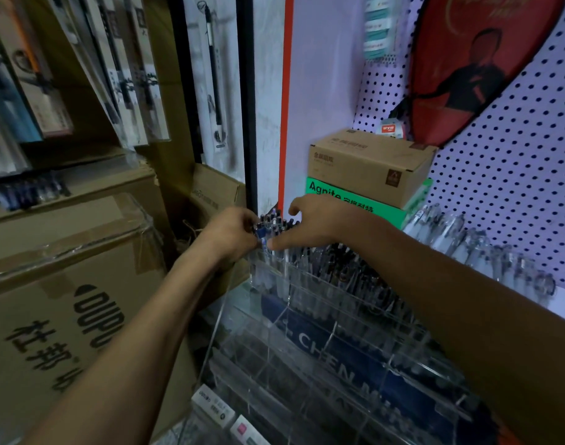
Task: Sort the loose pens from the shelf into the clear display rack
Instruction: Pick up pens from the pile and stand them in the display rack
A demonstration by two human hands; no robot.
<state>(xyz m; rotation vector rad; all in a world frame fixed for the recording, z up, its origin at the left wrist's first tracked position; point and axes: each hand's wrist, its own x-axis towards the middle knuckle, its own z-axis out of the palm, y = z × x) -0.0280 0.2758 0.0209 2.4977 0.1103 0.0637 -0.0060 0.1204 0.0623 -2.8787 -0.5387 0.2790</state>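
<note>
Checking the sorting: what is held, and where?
The left hand pinches a blue-topped pen near its top; the right hand holds nothing.

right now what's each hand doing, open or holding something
Left hand: fingers curled, pinching a blue-clipped pen at the rack's top-left slot.
Right hand: open, fingers straight, resting against the pens there.

This was a stationery shop. Packaged brushes [214,81] hung for sale beside a dotted pegboard [505,175], cardboard boxes [59,284] of stock were stacked at the left, and a clear rack [322,342] held rows of pens [348,264] on a crowded shelf, with small product boxes [367,162] piled behind it.
</note>
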